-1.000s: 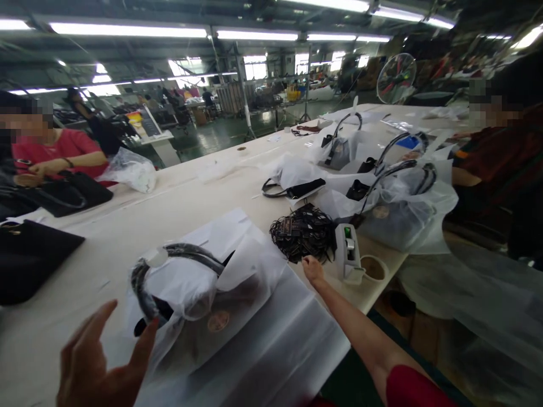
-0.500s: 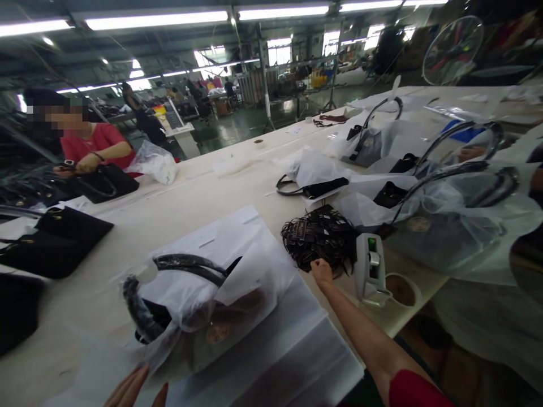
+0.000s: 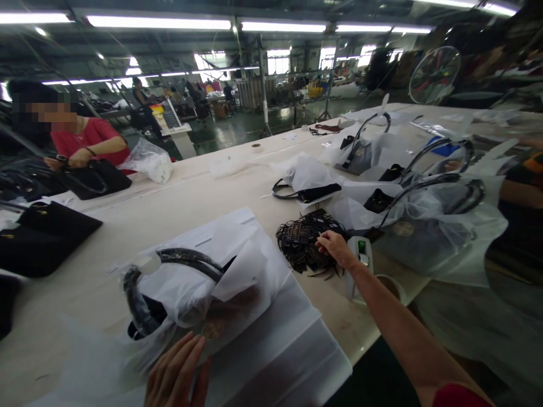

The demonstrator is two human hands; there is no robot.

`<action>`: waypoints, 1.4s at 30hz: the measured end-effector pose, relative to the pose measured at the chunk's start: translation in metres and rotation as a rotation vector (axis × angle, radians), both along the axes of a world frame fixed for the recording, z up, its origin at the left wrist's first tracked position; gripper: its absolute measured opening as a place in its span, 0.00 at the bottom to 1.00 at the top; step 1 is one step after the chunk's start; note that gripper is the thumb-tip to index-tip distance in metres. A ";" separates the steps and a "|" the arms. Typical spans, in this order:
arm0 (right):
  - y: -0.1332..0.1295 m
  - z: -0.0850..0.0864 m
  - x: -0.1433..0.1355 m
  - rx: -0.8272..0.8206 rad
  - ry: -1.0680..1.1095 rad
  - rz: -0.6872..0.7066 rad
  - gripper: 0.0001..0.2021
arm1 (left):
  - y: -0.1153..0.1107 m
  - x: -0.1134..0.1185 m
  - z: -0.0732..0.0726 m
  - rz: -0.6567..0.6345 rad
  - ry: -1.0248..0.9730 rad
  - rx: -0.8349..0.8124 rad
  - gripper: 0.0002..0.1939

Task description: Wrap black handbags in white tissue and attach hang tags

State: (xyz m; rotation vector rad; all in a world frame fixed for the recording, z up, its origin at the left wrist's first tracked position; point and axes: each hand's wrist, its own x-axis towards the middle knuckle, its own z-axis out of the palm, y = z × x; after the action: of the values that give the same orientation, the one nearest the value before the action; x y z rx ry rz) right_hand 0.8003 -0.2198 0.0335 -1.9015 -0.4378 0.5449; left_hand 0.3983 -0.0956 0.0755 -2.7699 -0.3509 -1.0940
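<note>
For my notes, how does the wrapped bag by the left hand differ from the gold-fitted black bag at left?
The wrapped bag is in translucent sheeting, while the black bag shows its dark side bare. The wrapped bag shows a round emblem; the black bag shows none on its visible side. The left picture edge crops the black bag but not the wrapped bag. Both rest on the same table.

I count two hands over one desk (image 3: 203, 198): one left hand (image 3: 180, 370), one right hand (image 3: 335, 249). There's one pile of black tags (image 3: 297, 240), too tangled to number singly, one tape dispenser (image 3: 360, 249) and one fan (image 3: 435, 76). Near the left hand is one wrapped bag (image 3: 237, 311); farther right, at least three more wrapped bags (image 3: 424, 232), overlapping. At left, at least three black bags (image 3: 55, 229).
</note>
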 end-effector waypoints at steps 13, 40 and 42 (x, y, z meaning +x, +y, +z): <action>-0.041 0.119 -0.110 -0.122 -0.093 0.625 0.04 | -0.037 0.106 0.011 -0.295 -0.044 -0.917 0.16; -0.010 0.118 -0.212 -0.180 0.025 0.792 0.05 | -0.032 0.051 0.003 -0.355 0.128 -1.848 0.14; -0.006 0.118 -0.216 -0.172 0.046 0.795 0.05 | -0.030 0.047 0.004 -0.346 0.149 -1.848 0.15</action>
State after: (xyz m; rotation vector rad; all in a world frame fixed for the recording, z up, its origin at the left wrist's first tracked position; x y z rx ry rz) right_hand 0.5841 -0.2263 0.1517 -1.8245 -1.1616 1.1675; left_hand 0.4457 -0.1257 0.0794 -4.5144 -1.5268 -0.5160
